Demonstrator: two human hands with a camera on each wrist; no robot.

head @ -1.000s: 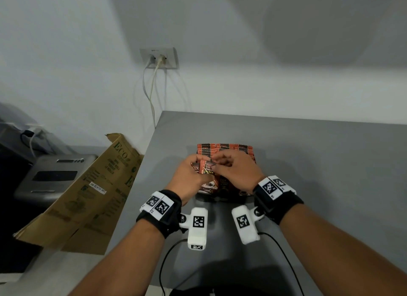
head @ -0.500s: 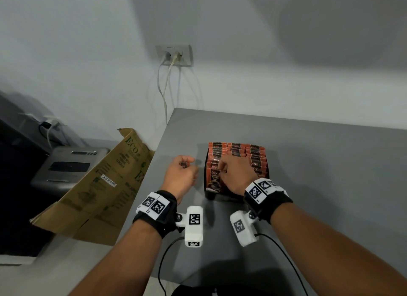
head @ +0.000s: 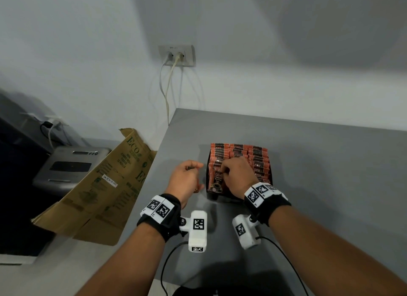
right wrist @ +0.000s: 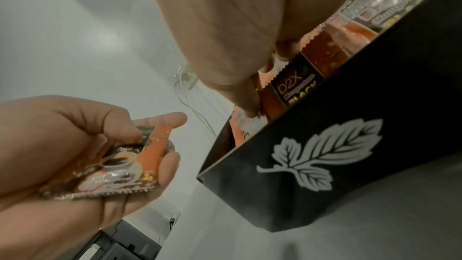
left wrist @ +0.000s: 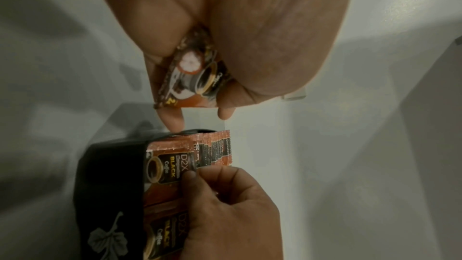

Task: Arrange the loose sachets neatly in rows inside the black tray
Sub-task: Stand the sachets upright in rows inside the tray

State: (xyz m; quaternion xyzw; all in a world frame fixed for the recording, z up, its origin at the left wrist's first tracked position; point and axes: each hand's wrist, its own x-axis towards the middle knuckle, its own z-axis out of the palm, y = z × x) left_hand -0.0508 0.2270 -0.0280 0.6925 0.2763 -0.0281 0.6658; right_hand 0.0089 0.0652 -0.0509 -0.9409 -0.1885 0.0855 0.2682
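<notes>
While the views are taken in turn, each line keeps to its own camera
Head: left hand (head: 186, 177) hovers just left of the tray (head: 269, 181), fingers curled; right hand (head: 236, 176) rests on the near sachet tops (head: 217, 174) in the left row
Left wrist: left hand pinches a spare sachet (left wrist: 192, 80) between thumb and fingers, above the tray's corner
Right wrist: right fingertips (right wrist: 247, 104) pinch the top edge of a standing sachet (right wrist: 292, 88) in the tray
Handling: sachets look light, thin, crinkly and slick; best nipped at the crimped top seal
</notes>
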